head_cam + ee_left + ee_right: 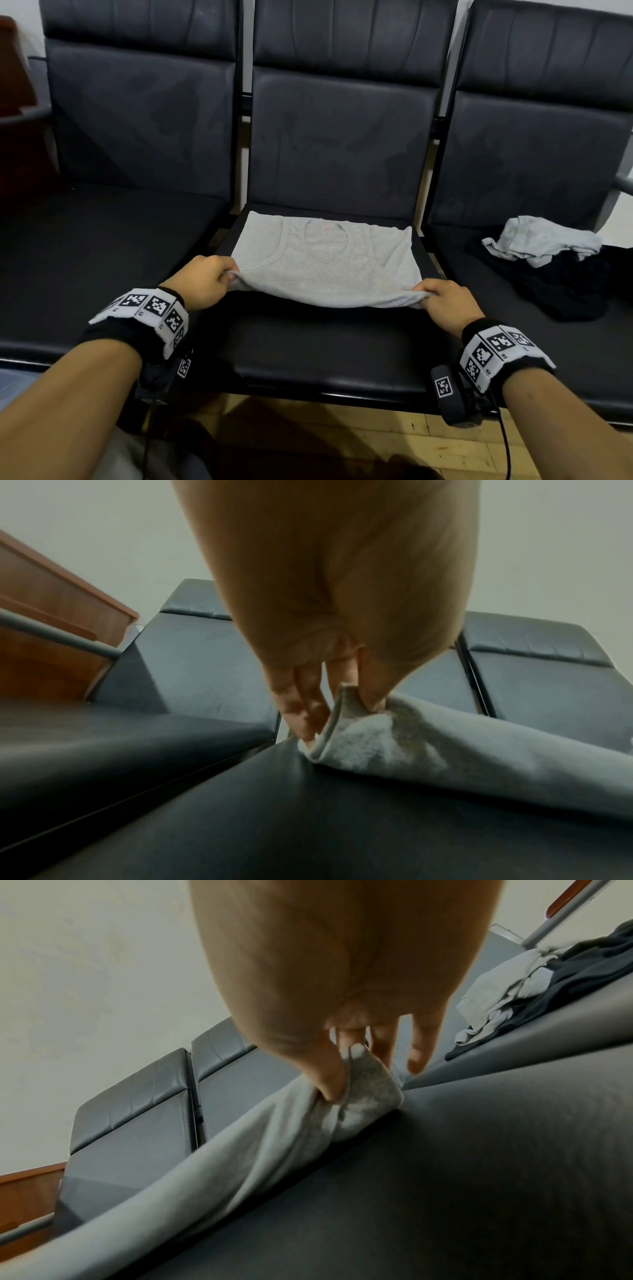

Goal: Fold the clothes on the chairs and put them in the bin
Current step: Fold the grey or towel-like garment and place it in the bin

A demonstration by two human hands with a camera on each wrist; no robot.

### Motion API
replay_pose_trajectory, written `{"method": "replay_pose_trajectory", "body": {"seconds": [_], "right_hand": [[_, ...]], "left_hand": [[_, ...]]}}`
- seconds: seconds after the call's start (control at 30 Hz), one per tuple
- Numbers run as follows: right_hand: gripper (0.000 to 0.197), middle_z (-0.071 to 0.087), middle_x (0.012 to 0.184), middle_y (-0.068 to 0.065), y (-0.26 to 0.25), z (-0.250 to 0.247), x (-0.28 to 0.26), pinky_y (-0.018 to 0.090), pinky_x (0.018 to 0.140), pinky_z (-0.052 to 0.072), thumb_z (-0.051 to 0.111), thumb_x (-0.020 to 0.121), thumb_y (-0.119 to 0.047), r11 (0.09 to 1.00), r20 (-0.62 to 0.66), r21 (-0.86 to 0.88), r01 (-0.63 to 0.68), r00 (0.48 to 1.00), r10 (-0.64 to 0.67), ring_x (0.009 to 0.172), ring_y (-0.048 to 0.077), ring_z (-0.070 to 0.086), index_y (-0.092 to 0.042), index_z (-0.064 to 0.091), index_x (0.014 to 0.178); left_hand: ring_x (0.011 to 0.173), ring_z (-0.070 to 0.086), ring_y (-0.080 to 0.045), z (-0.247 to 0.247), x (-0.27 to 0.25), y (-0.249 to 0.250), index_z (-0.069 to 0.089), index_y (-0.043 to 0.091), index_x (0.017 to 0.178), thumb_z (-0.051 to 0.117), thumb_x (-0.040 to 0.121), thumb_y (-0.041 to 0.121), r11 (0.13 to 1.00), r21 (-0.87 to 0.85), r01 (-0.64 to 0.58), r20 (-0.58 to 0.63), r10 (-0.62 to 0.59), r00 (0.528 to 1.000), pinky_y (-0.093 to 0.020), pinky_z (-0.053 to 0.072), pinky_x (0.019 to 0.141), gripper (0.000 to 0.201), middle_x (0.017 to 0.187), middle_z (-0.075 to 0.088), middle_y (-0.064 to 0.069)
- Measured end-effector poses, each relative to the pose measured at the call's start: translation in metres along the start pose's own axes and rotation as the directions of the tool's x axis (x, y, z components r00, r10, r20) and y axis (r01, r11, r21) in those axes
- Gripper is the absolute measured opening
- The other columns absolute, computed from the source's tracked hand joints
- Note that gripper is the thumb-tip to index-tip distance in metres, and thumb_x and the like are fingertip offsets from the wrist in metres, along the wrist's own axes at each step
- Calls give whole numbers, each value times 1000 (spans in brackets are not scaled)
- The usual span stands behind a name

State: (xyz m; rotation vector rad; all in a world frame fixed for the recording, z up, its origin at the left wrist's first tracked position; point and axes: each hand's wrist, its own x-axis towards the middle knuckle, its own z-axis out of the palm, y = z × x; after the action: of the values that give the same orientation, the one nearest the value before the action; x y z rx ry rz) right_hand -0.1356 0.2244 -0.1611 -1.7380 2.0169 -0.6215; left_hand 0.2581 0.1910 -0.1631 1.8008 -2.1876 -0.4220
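Bare forearms, black wristbands [493, 337] with white square-coded marker tiles, black wrist cameras [448, 394], thin dark cables, possibly grey trousers.

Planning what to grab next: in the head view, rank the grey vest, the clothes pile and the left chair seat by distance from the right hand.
1. Grey vest: pinched by the right hand, middle seat.
2. Clothes pile: right seat.
3. Left chair seat: far left.

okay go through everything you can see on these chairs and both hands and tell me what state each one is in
grey tank top: flat on the middle seat, near edge lifted.
left hand: pinches its near left corner.
right hand: pinches its near right corner.
light grey garment: crumpled, unfolded, right seat.
dark garment: heaped beneath it.
left seat: bare.
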Motion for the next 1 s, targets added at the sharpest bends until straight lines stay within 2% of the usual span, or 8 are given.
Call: {"method": "replay_pose_trajectory", "body": {"seconds": [0.13,0.27,0.43,0.6,0.7,0.77,0.83,1.0], "right_hand": [[26,67,82,2,1,-4,-3,23,67,42,47,82,0,995,-30,85,-48,998,51,84,21,57,-12,70,78],[26,56,69,9,-2,-10,-9,39,74,37,39,76,-19,998,-106,57,-28,994,34,74,30,49,-4,51,59],[22,26,50,1,-10,-22,-17,32,55,22,44,53,-19,962,-250,259,91,968,-24,59,19,24,-21,26,42],[41,40,55,4,-6,-28,-6,34,61,35,41,64,-4,963,-245,175,204,956,-158,63,20,41,-41,32,49],[49,41,43,-11,-12,-23,0,23,58,32,49,75,-4,956,-257,267,122,965,-51,56,12,42,-27,42,33],[41,54,51,-13,-9,-16,9,25,63,36,55,81,-5,946,-229,320,62,973,13,64,11,49,-22,58,44],[20,66,76,-8,-7,-12,19,28,74,39,60,84,-12,948,-216,318,18,975,53,83,15,56,-21,69,68],[10,68,95,-4,5,-3,51,31,83,45,72,82,-19,934,-218,349,-81,962,165,95,17,61,-22,68,91]], "left_hand": [[81,54,-18,-9,-3,2,63,7,91,47,98,14,990,-123,75,-43,-80,996,-18,38,62,19,89,63,-8],[73,51,-17,-15,-10,6,56,8,69,43,96,16,959,-249,135,-99,-164,982,-25,39,63,31,80,60,-9],[57,41,-20,-30,-19,14,40,8,52,49,87,17,884,-432,181,-107,-249,962,-34,34,58,37,56,46,-6],[56,35,-22,-44,-22,10,36,11,51,48,85,14,808,-550,209,-89,-306,948,-38,31,58,36,53,39,-3],[60,44,-21,-40,-14,11,45,9,55,48,89,17,870,-424,253,-106,-325,940,-33,35,58,36,60,49,-6],[64,51,-21,-36,-2,11,56,4,62,49,92,23,913,-322,250,-138,-307,942,-32,39,59,36,67,58,-10],[69,57,-21,-33,9,12,65,3,74,51,92,29,931,-282,231,-175,-287,942,-30,42,60,34,74,64,-10],[68,52,-13,-26,42,7,67,2,87,52,94,26,923,-295,245,-169,-303,938,-22,38,56,30,81,62,-7]]}}
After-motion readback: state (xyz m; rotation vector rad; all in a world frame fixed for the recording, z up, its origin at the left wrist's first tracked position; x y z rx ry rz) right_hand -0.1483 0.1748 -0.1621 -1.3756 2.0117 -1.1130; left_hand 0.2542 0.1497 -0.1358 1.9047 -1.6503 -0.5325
